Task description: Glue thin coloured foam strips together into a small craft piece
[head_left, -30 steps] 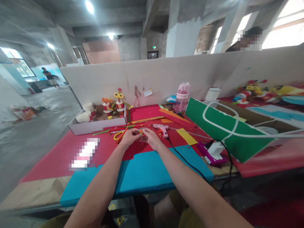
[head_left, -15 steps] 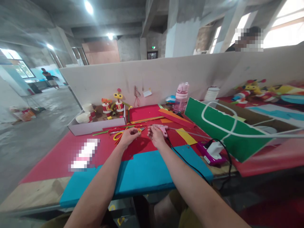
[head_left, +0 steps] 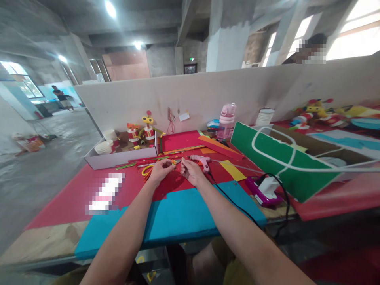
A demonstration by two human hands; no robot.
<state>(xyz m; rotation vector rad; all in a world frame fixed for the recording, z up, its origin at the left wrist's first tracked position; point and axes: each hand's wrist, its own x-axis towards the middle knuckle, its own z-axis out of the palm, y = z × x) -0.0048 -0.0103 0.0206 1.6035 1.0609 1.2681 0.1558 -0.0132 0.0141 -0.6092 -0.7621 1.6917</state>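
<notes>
Above the red sheet, my left hand (head_left: 161, 171) pinches a small orange piece (head_left: 173, 162), probably paper, between thumb and fingertips. My right hand (head_left: 191, 171) is a short gap to its right, fingers curled together; whatever they hold, if anything, is too small to make out. Just beyond my right hand lies a pink glue gun (head_left: 202, 161), its black cord running toward me. Yellow-handled scissors (head_left: 146, 170) rest beside my left hand, partly hidden by it. Thin coloured paper strips (head_left: 130, 164) are scattered behind the hands.
A white tray (head_left: 124, 157) with paper cups and a small figure (head_left: 148, 130) stands back left. At right are a green-sided box (head_left: 267, 162), a purple power strip (head_left: 264, 194) and a white cable. A pink bottle (head_left: 227, 120) stands by the partition. Blue sheet (head_left: 190, 213) covers the front edge.
My right hand has moved left, closer to my left hand, leaving more of the glue gun in view. My left hand stays nearly in place with the orange piece.
</notes>
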